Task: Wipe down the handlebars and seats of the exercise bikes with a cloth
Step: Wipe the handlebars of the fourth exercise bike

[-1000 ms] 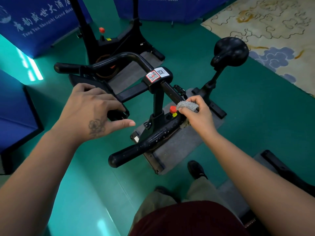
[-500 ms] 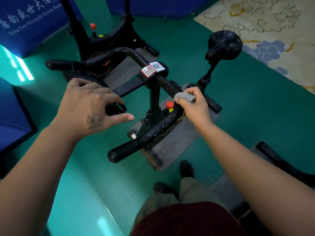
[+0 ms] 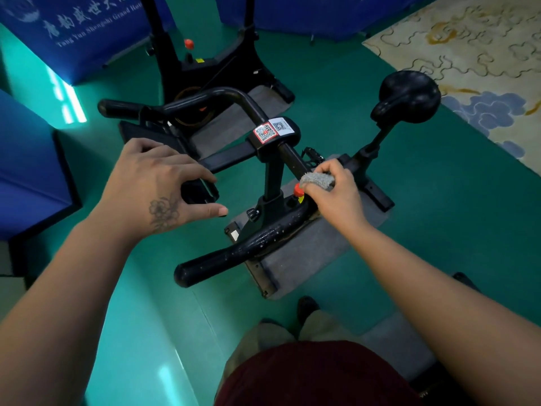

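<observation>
A black exercise bike stands in front of me on a grey mat. Its curved handlebar (image 3: 257, 244) runs from a near grip end past a clamp bearing QR stickers (image 3: 272, 131) to a far grip (image 3: 123, 108). My right hand (image 3: 333, 194) grips a grey cloth (image 3: 317, 180), wrapped round the bar just right of the stem. My left hand (image 3: 158, 186) hovers over the bike's left side with fingers spread and loosely bent, holding nothing. The black seat (image 3: 409, 96) stands to the right on its post.
A second black bike (image 3: 205, 63) stands behind. Blue banners (image 3: 76, 30) line the back and left. A patterned carpet (image 3: 468, 54) lies at the right on green floor. The edge of another mat (image 3: 389, 341) lies near my feet.
My right hand with the cloth has slid a little up the handlebar toward the stem. My left hand stays hovering in much the same pose.
</observation>
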Motion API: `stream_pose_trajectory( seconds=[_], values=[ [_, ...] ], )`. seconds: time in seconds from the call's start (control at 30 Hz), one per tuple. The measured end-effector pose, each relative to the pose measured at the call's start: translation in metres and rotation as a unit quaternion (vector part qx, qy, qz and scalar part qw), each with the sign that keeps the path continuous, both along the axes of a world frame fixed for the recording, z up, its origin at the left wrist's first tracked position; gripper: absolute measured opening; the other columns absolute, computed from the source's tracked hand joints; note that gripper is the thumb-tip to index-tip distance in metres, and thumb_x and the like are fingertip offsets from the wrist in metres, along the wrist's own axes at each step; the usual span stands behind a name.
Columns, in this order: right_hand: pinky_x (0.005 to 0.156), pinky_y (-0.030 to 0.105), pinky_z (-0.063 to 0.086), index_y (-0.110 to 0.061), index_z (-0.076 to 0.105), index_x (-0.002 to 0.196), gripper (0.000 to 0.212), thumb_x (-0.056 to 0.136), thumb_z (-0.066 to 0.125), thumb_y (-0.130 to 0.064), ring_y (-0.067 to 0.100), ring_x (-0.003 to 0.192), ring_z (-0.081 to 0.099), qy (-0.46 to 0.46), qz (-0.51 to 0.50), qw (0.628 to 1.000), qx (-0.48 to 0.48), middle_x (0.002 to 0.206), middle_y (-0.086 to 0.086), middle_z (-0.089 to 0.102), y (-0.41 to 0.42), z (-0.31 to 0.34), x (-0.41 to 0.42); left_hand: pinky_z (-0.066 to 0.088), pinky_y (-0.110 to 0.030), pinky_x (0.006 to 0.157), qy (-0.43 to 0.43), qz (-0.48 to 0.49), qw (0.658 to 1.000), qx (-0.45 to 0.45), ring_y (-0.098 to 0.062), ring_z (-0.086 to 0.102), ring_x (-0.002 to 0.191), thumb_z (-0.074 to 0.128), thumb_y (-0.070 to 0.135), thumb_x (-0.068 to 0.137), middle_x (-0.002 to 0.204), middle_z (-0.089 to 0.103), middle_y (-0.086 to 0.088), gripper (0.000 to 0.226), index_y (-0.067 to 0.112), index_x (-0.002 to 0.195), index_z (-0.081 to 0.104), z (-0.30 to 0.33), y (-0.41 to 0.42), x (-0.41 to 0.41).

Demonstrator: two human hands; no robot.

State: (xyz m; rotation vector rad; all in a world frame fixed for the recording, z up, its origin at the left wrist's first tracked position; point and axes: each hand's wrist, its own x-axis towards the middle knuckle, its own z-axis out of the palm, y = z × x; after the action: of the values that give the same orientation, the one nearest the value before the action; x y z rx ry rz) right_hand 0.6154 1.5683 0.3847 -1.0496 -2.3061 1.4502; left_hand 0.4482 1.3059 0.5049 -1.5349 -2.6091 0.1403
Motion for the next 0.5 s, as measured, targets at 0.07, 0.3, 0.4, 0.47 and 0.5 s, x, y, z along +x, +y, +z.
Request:
stream_pose_trajectory(
  seconds=[0.07, 0.3, 0.4, 0.47, 0.5],
  values=[
    [0.063, 0.022, 0.037, -0.033, 0.057, 0.099, 0.026, 0.087, 0.080, -0.036, 0.000, 0.081, 0.054, 0.002, 0.003, 1.000, -0.006, 0.112, -0.002, 0.053, 0.003, 0.000, -0.002, 0.037, -0.044, 0.103, 0.001, 0.010, 1.000, 0.004, -0.018, 0.066, 0.116, 0.036, 0.101, 0.078, 0.119, 0.076, 0.016, 0.081, 0.043, 0.118, 0.075, 0.000, 0.001, 0.001],
    [0.059, 0.023, 0.036, -0.032, 0.055, 0.096, 0.019, 0.090, 0.073, -0.031, -0.014, 0.075, 0.052, 0.007, -0.010, 1.000, -0.029, 0.109, -0.001, 0.049, -0.016, 0.000, 0.019, 0.037, -0.046, 0.103, -0.011, 0.029, 0.999, 0.011, -0.019, 0.066, 0.119, 0.038, 0.102, 0.076, 0.121, 0.075, 0.016, 0.082, 0.043, 0.122, 0.073, -0.001, 0.003, 0.003],
    [0.059, 0.019, 0.036, -0.034, 0.055, 0.094, 0.018, 0.091, 0.072, -0.029, -0.010, 0.075, 0.053, 0.016, -0.024, 0.999, -0.040, 0.107, -0.002, 0.049, -0.030, -0.001, 0.029, 0.037, -0.047, 0.103, -0.013, 0.033, 0.999, 0.011, -0.018, 0.065, 0.119, 0.038, 0.102, 0.075, 0.121, 0.075, 0.016, 0.082, 0.044, 0.122, 0.072, -0.001, 0.003, 0.002],
    [0.058, 0.017, 0.037, -0.035, 0.055, 0.094, 0.019, 0.091, 0.073, -0.029, -0.010, 0.075, 0.053, 0.022, -0.030, 0.998, -0.047, 0.107, -0.003, 0.049, -0.030, -0.001, 0.027, 0.036, -0.046, 0.103, -0.014, 0.034, 0.999, 0.014, -0.018, 0.065, 0.118, 0.038, 0.102, 0.076, 0.120, 0.075, 0.016, 0.081, 0.044, 0.121, 0.073, -0.001, 0.001, 0.003],
    [0.059, 0.018, 0.038, -0.034, 0.054, 0.093, 0.020, 0.091, 0.073, -0.029, -0.009, 0.075, 0.053, 0.027, -0.032, 0.998, -0.050, 0.107, -0.003, 0.049, -0.028, 0.000, 0.024, 0.036, -0.046, 0.103, -0.015, 0.032, 0.999, 0.017, -0.018, 0.065, 0.118, 0.038, 0.101, 0.076, 0.120, 0.075, 0.016, 0.081, 0.043, 0.121, 0.073, -0.001, 0.001, 0.003]
  ],
)
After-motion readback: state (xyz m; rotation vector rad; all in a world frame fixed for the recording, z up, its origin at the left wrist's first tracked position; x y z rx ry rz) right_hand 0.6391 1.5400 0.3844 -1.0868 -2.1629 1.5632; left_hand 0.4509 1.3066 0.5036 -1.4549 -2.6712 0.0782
